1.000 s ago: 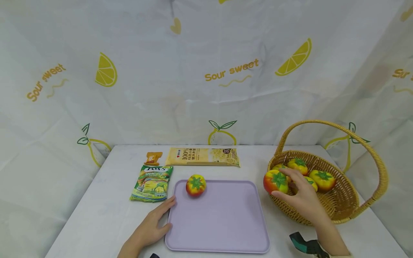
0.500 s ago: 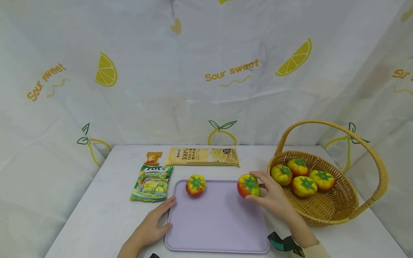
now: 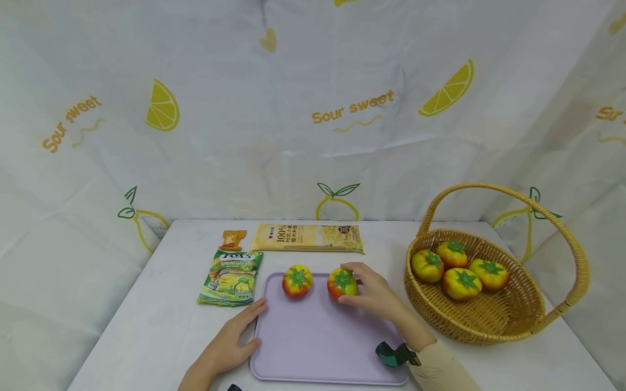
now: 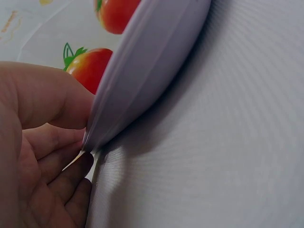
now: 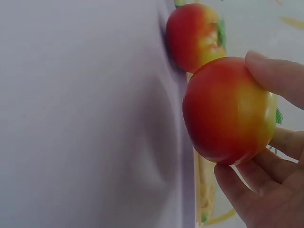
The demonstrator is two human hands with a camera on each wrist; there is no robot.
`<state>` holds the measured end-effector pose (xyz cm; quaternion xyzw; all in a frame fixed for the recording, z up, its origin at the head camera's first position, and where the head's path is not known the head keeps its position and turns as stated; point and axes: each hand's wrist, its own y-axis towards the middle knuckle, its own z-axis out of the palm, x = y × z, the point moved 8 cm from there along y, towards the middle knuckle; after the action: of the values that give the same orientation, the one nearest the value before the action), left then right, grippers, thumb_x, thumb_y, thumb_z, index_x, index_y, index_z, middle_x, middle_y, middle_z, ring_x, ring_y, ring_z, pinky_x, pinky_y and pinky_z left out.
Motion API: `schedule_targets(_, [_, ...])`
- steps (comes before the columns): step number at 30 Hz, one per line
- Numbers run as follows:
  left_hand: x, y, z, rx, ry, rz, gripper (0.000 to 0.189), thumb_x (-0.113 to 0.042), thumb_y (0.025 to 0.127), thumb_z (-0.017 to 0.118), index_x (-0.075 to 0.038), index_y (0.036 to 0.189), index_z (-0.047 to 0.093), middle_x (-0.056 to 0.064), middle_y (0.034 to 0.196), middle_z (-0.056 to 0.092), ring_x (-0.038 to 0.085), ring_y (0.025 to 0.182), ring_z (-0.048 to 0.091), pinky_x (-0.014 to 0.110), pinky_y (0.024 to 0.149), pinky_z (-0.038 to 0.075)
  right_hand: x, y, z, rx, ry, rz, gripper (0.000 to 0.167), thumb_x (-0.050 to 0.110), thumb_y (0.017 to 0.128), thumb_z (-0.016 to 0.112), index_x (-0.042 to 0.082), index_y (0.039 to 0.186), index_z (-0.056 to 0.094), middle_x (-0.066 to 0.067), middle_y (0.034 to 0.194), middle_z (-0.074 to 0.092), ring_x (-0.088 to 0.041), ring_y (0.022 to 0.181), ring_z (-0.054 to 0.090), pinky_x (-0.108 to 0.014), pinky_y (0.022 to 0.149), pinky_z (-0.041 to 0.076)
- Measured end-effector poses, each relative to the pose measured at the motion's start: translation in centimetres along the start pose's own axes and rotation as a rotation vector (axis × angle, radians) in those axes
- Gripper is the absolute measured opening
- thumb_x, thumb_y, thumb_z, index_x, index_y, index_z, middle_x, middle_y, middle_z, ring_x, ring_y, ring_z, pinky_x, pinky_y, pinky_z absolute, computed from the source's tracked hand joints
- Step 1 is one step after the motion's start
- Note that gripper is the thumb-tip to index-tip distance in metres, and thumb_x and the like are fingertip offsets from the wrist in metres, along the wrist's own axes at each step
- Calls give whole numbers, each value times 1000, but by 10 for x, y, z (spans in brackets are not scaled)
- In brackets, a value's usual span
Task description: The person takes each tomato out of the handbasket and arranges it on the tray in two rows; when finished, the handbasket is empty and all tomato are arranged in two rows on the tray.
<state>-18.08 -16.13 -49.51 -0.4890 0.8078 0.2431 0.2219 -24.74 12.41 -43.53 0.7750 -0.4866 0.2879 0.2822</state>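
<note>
Right hand (image 3: 374, 294): grasping a tomato (image 3: 338, 284), thumb pressing its near side, fingers curling round its far side.
Left hand (image 3: 233, 338): gripping nothing fully; extended fingers and thumb are touching the left rim of the lilac tray (image 3: 327, 339).
Held tomato: hanging over the tray's far half, near mid-width; showing red and yellow with a green star-shaped leaf cap; right wrist view is showing it just above the surface, a shadow falling on the tray.
Tray tomato (image 3: 297, 282): sitting near the far left corner, left of the held one, gap showing between; leaf cap facing up toward the head camera.
Basket (image 3: 489, 317): standing right of the tray, wicker, handle arching over; carrying four tomatoes (image 3: 462, 285), same colouring, clustering toward its far left part, bare weave showing near the front.
Candy bag (image 3: 231, 278): lying flat left of the tray's far corner, green, reading FOX'S Spring Tea.
Orange packet (image 3: 232, 240): lying just behind the candy bag; small, lettering too small to read.
Pasta packet (image 3: 308, 238): lying lengthwise behind the tray, yellow, showing 100% and a noodle picture.
Right forearm: wearing a beige sleeve (image 3: 437, 365); dark-and-teal strap (image 3: 391, 355) showing by the wrist.
Desk (image 3: 151, 331): carrying everything, white covering.
Backdrop (image 3: 244, 168): hanging behind, white cloth, lemon prints, "Sour sweet" lettering.
</note>
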Motion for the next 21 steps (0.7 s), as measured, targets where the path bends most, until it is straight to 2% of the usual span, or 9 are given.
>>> schedule_targets(8, [-1,0,0,-1,-4,2,64,-15,78,65,-15,140,48,-2,149,42,22,136,40,45,109,37,-2,12,13,54,11,35,70,25,74,80,4,133,50,-11,134,52,-27,115,56,-44,95,51])
schedule_targets(14, [-1,0,0,4,-12,-2,65,-14,78,65,-14,140,47,-2,149,41,22,137,39,47,109,36,-2,17,17,58,1,5,70,26,75,80,2,133,49,-14,135,51,-30,117,55,-46,96,50])
schedule_targets(21, [-2,0,0,5,-8,-1,65,-14,77,65,-13,140,47,-2,149,41,22,137,39,47,109,36,-4,20,18,53,5,19,70,27,74,80,4,134,50,-12,136,51,-30,120,53,-46,97,49])
